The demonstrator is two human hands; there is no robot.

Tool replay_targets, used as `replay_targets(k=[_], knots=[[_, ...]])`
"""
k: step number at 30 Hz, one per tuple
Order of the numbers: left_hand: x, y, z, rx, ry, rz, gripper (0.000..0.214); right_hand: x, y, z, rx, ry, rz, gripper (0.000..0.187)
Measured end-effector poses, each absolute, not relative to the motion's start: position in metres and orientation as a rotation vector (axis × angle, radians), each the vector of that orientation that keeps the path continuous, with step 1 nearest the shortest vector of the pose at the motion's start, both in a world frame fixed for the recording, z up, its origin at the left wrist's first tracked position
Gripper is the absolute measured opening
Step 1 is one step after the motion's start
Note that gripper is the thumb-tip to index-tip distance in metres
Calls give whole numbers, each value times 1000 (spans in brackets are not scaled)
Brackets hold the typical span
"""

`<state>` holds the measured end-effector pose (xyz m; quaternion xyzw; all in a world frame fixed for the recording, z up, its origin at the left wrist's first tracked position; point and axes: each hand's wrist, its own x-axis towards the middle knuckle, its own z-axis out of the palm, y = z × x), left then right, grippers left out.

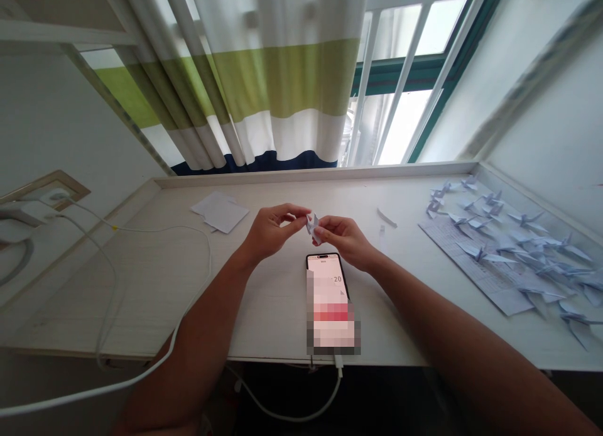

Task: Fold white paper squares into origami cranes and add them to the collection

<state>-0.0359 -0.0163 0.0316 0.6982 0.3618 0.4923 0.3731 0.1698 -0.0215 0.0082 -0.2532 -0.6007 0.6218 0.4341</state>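
Between my two hands, over the middle of the white desk, is a small piece of folded white paper [313, 227]. My left hand [279, 227] pinches its upper left side between thumb and forefinger. With thumb and fingers closed, my right hand [343, 236] grips the paper from the right. Parts of the paper are hidden behind the fingertips. A phone [330, 298] with a lit screen lies just below my hands, a white cable plugged into its lower end.
Several folded paper cranes [490, 216] crowd the right side, some on a printed sheet [494, 285]. Square white papers [227, 215] lie at the back left. A paper strip [387, 217] rests right of my hands. A white cable [207, 272] crosses my left forearm.
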Motion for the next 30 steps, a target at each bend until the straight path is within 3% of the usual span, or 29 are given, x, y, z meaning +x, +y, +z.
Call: replay_targets(k=[15,30], knots=[[-16,-23,19,1915,1133,1587,14,164,-26,12,-710,-1452,1368,34],[-18,-19,19,1882,1165,1405,18,166,-21,5,-803,-1505,1142,33]])
